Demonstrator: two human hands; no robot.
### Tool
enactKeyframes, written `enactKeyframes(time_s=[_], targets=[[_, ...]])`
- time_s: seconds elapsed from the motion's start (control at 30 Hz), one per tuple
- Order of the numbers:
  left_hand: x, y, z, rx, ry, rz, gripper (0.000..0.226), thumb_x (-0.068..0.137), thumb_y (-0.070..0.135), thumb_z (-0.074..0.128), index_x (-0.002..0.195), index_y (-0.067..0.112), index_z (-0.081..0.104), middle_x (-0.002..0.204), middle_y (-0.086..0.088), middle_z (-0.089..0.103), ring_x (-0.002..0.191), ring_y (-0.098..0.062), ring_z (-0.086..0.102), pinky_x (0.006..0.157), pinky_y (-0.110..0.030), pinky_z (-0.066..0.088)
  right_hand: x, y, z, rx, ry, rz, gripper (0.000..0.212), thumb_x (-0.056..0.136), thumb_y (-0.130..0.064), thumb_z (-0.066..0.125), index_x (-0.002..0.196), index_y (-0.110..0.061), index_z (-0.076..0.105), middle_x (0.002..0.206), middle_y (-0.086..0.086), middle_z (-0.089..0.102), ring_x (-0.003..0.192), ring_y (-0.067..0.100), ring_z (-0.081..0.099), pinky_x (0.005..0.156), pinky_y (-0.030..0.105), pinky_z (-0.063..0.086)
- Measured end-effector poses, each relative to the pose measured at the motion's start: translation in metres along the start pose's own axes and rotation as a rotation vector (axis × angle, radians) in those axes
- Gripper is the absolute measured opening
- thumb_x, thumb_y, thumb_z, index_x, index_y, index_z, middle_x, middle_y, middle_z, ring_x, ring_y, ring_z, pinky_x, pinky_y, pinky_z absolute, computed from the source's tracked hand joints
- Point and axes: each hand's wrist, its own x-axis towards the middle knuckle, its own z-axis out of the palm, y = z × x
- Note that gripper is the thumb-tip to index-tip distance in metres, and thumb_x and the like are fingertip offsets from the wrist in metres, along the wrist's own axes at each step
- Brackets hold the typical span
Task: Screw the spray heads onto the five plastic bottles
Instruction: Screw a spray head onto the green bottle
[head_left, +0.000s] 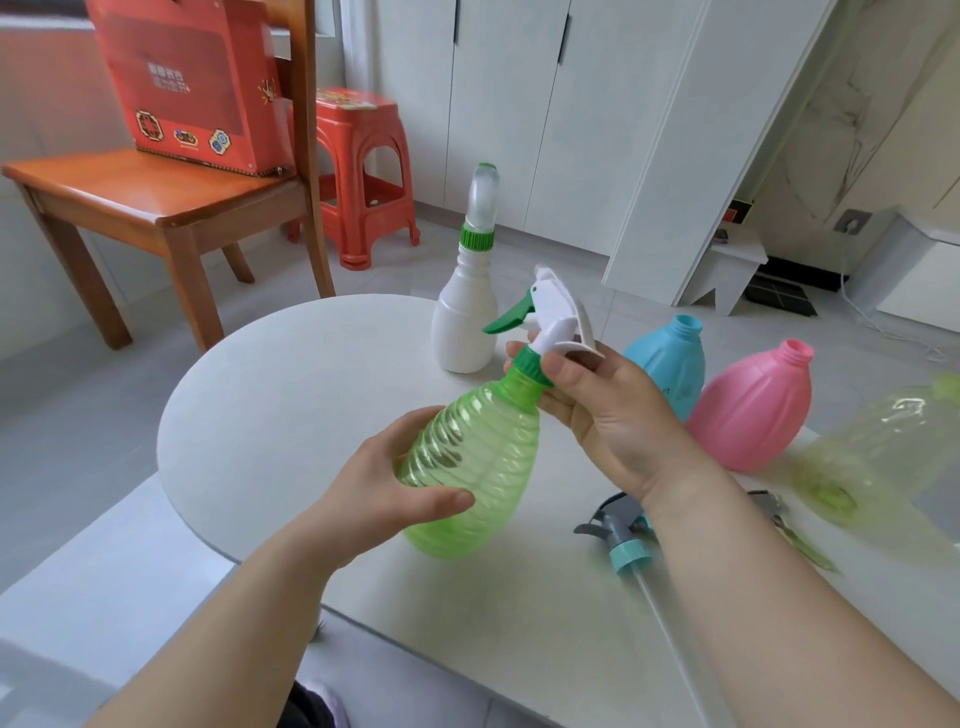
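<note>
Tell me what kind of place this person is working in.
Most likely a room in a home: a wooden chair holding a red box, a red plastic stool and tall white cupboard doors stand beyond the round table.

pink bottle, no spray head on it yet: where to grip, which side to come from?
Grip the pink bottle just below its open neck, coming from above. It stands upright, its belly bulges wide, and the blue bottle crowds one flank with a clear bottle near the other. The narrow shoulder is likely the easiest part to close around.
</note>
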Motion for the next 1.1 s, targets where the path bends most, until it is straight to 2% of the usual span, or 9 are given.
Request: enactKeyframes(time_s=[0.1,0.2,0.33,0.47,0.63,0.7,0.8,0.97,1.1], targets=[[0.001,0.000,-0.001,0.002,-0.013,0.002,0.071,0.035,0.041,0.075,0.104,0.037,0.054,0.108,0.003,0.066,0.098,-0.010,0.064,0.081,-0.025,0.052,-0.001,0.002,-0.002,-0.003,-0.049,0.007,0.017,0.060,-0.019,0.063,0.076,-0.017,0.068,0.077,-0.003,0.074,0.078,0.009,0.069,0.079,0.022,0.055],[0.002,-0.001,0.001,0.062,0.044,0.012,0.069,0.033,0.045,0.073,0.099,0.043,0.052,0.103,0.010,0.064,0.091,0.002,0.062,0.075,-0.013,0.050,-0.001,0.005,-0.002,-0.069,-0.021,0.006,0.016,0.062,-0.020,0.065,0.077,-0.018,0.067,0.074,-0.005,0.074,0.077,0.007,0.068,0.081,0.021,0.054],[0.001,-0.008,0.012,0.353,0.268,0.072,0.074,0.040,0.041,0.079,0.105,0.044,0.045,0.100,0.030,0.048,0.086,0.006,0.047,0.070,0.003,0.035,-0.001,0.024,0.006,-0.235,0.212,-0.106,0.012,0.075,-0.010,0.065,0.072,-0.021,0.061,0.063,-0.012,0.068,0.065,-0.004,0.062,0.069,0.010,0.050],[0.001,-0.013,0.025,0.437,0.341,0.130,0.081,0.048,0.028,0.082,0.118,0.027,0.043,0.101,0.028,0.042,0.087,0.011,0.037,0.071,0.009,0.027,0.000,0.035,0.016,-0.302,0.448,-0.173,0.023,0.071,-0.019,0.071,0.074,-0.023,0.049,0.069,-0.011,0.052,0.054,-0.011,0.052,0.055,0.005,0.041],[0.004,-0.010,0.029,0.214,0.236,0.049,0.073,0.038,0.044,0.077,0.102,0.043,0.042,0.108,0.017,0.053,0.097,-0.002,0.053,0.074,-0.012,0.042,0.002,0.032,0.022,-0.338,0.315,-0.107,0.008,0.082,-0.031,0.059,0.080,-0.030,0.051,0.080,-0.011,0.058,0.074,-0.002,0.055,0.068,0.014,0.044],[0.004,-0.007,0.030,0.106,0.201,0.014,0.068,0.033,0.046,0.074,0.093,0.046,0.043,0.102,0.021,0.054,0.089,0.007,0.057,0.065,-0.010,0.046,0.001,0.032,0.023,-0.347,0.216,-0.101,0.005,0.087,-0.031,0.051,0.084,-0.035,0.053,0.088,-0.016,0.060,0.080,-0.008,0.056,0.075,0.011,0.045],[0.005,-0.007,0.026,-0.046,0.170,0.003,0.067,0.031,0.044,0.074,0.092,0.041,0.048,0.096,0.014,0.059,0.075,0.012,0.060,0.057,-0.005,0.047,-0.003,0.030,0.022,-0.265,0.065,-0.101,0.016,0.091,-0.025,0.044,0.093,-0.033,0.057,0.088,-0.015,0.063,0.085,0.000,0.060,0.081,0.019,0.049],[0.005,-0.010,0.027,-0.065,0.151,0.050,0.069,0.034,0.046,0.074,0.096,0.042,0.046,0.102,0.014,0.059,0.086,0.006,0.061,0.065,-0.010,0.050,-0.002,0.030,0.026,-0.168,0.200,-0.179,0.013,0.079,-0.018,0.063,0.075,-0.030,0.065,0.071,-0.014,0.068,0.076,0.006,0.062,0.079,0.026,0.050],[0.005,-0.011,0.029,0.020,0.195,0.070,0.066,0.036,0.045,0.074,0.094,0.045,0.043,0.100,0.019,0.056,0.081,0.014,0.058,0.059,-0.003,0.045,0.003,0.032,0.037,-0.244,0.302,-0.198,0.021,0.072,-0.018,0.070,0.079,-0.027,0.053,0.081,-0.007,0.060,0.081,0.010,0.058,0.078,0.026,0.046]])
